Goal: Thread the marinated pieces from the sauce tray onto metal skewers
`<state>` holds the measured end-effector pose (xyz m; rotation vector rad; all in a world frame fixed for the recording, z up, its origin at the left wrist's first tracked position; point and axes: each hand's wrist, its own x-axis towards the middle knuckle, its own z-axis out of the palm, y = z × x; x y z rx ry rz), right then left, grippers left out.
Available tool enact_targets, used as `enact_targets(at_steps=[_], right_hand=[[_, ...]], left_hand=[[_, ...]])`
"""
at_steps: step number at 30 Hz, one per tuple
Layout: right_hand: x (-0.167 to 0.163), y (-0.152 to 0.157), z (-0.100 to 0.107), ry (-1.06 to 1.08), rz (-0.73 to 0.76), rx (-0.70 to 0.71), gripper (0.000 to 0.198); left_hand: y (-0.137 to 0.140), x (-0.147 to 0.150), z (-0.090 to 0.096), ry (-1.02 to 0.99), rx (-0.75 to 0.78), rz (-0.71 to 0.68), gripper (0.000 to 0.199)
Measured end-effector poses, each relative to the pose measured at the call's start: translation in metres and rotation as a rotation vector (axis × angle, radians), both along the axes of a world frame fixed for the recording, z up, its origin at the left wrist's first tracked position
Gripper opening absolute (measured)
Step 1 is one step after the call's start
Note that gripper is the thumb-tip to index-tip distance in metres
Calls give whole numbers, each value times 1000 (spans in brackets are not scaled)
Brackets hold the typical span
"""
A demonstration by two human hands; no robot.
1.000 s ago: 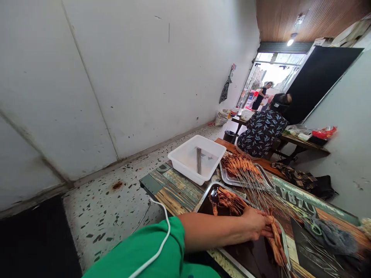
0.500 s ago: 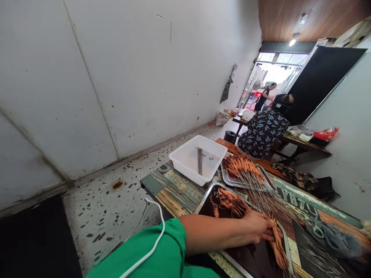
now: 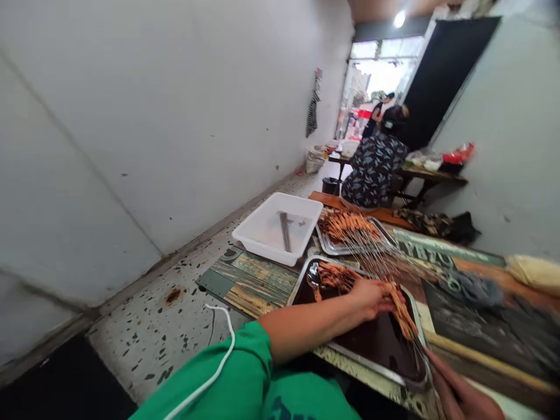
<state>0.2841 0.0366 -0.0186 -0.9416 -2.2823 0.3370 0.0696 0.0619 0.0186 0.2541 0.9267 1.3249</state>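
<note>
My left hand [image 3: 374,298] reaches over a metal tray [image 3: 343,345] of dark brown sauce. Its fingers are closed around the upper part of a bunch of meat skewers [image 3: 406,321], which lies along the tray's right side. At the lower right, my right hand [image 3: 466,392] grips the thin metal sticks at the bunch's near end. More orange-brown meat pieces [image 3: 335,274] lie in the sauce at the tray's far side. Behind, a second metal tray [image 3: 335,248] carries a heap of skewered meat [image 3: 350,226], its sticks pointing right.
A white plastic tub [image 3: 262,233] with several metal sticks stands at the table's far left. Grey crumpled cloth or plastic [image 3: 476,289] and a yellowish bundle [image 3: 534,273] lie to the right. A person in a patterned shirt [image 3: 376,169] sits beyond the table; another stands near the doorway.
The camera view has turned, shifting the scene left and up. My right hand has come into view on the sticks. The left hand stays at the meat.
</note>
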Motion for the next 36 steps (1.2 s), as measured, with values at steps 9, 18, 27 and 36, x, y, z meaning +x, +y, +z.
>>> enact_targets(at_steps=[9,18,27,36], right_hand=[[-7,-11,4,-14,18,-9,33],[-8,-12,2,17,16,-39,34],[-10,-12,3,4,18,-10,35],[-10,-14,2,8,10,2,34]], left_hand=[[-2,-9,7,38,-19,-38,15],[-2,-5,1,63,-15,-54,15],[4,-8,3,42,-45,-67,15],[0,-5,-1,49,0,-78,14]])
